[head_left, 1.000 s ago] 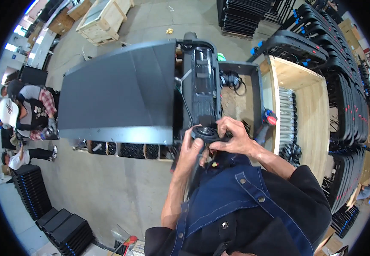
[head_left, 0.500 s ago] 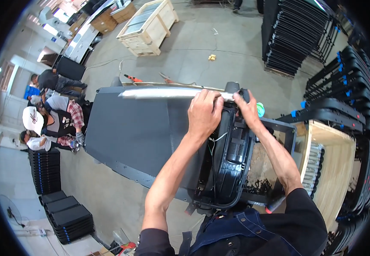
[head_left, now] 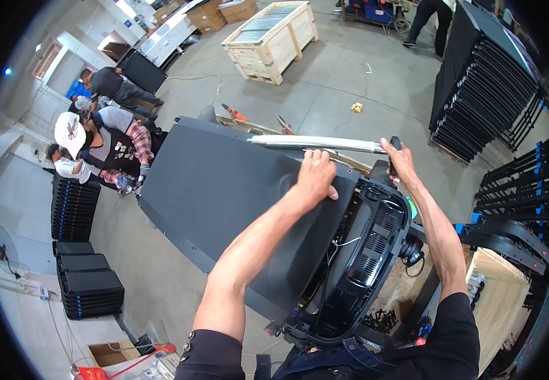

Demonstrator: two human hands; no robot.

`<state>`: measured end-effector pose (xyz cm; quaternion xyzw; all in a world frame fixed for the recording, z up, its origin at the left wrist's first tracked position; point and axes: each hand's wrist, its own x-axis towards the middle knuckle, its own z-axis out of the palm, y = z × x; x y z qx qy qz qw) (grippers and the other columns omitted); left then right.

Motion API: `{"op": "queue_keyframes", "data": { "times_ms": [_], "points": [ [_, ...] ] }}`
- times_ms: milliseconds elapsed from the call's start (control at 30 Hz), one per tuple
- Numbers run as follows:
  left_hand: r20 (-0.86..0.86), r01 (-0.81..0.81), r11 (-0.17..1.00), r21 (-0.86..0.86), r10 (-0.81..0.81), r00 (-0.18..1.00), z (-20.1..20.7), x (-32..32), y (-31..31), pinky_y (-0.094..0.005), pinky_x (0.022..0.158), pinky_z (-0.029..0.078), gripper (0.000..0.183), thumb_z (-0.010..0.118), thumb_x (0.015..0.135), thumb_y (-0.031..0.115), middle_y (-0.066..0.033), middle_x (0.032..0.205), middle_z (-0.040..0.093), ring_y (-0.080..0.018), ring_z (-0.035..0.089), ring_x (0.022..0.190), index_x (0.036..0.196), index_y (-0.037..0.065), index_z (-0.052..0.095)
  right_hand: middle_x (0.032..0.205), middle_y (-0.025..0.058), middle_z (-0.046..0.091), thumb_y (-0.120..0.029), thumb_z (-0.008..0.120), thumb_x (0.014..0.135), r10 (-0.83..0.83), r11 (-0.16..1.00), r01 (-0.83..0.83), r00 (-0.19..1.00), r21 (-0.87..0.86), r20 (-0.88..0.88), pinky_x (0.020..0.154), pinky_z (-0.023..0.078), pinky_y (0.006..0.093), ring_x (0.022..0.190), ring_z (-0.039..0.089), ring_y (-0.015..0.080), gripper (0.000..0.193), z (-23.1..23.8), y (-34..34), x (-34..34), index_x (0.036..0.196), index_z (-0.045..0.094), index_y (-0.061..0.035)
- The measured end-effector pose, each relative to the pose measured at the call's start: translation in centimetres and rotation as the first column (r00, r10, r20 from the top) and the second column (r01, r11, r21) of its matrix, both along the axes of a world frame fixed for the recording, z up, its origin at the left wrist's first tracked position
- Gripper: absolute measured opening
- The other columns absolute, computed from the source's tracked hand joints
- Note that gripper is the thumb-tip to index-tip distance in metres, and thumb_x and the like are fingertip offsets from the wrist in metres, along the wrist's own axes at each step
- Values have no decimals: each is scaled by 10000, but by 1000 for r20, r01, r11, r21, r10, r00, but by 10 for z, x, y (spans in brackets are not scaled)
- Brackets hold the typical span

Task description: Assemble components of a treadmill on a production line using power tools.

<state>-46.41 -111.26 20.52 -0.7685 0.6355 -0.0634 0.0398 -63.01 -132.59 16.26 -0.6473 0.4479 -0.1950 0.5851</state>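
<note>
A long silver tube point(head_left: 325, 144) lies roughly level along the far side of a black treadmill point(head_left: 224, 196). At its right end, my right hand point(head_left: 400, 161) is closed round the tube's black end piece. The tube's left tip hangs over the deck's far edge, apart from my left hand. My left hand point(head_left: 317, 176) has its fingers bunched and bent over the deck's far edge, the thumb resting on top. To the right of the deck, the treadmill's motor bay point(head_left: 369, 253) lies uncovered, with a white cable and dark wires showing inside.
Close on the right stands a wooden crate point(head_left: 499, 291) with silver tubes in it. Black frames point(head_left: 521, 177) are stacked behind it. Another slatted crate point(head_left: 274, 50) sits on the floor ahead. Co-workers point(head_left: 113, 136) bend near the treadmill's left end.
My right hand has shifted the tube outward, beyond the deck's far edge. My left hand has let go of the tube and come down onto the deck's edge. The whole view has turned.
</note>
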Motion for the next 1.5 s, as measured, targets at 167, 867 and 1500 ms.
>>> {"op": "queue_keyframes", "data": {
  "times_ms": [167, 867, 1500],
  "points": [
    [121, -151, 988, -45, 155, 980, 12, -43, 9, -384, 903, 392, 602, 903, 553, 437, -83, 1007, 591, -242, 552, 1048, 982, 61, 709, 685, 51, 563, -645, 722, 830, 327, 945, -327, 945, 21, 15, 370, 384, 281, 478, 540, 126, 819, 25, 20, 65, 1228, 585, 57],
    [-927, -937, 213, 277, 315, -203, -10, -231, 351, -321, 735, 543, 163, 720, 910, 92, -93, 857, 737, -160, 684, 786, 1004, -40, 699, 759, 20, 600, -593, 670, 922, 589, 764, -611, 792, -208, -162, 504, 454, 269, 620, 550, 102, 558, 12, 53, 55, 1052, 647, -51],
    [-914, -899, 437, -38, 348, 208, -8, -288, 342, -277, 631, 556, 126, 782, 814, -7, -121, 787, 727, -155, 700, 666, 918, -42, 719, 688, 59, 667, -492, 721, 860, 288, 936, -325, 928, -137, -234, 641, 490, 367, 687, 621, 151, 526, -4, 48, -65, 866, 762, 32]
  ]
}}
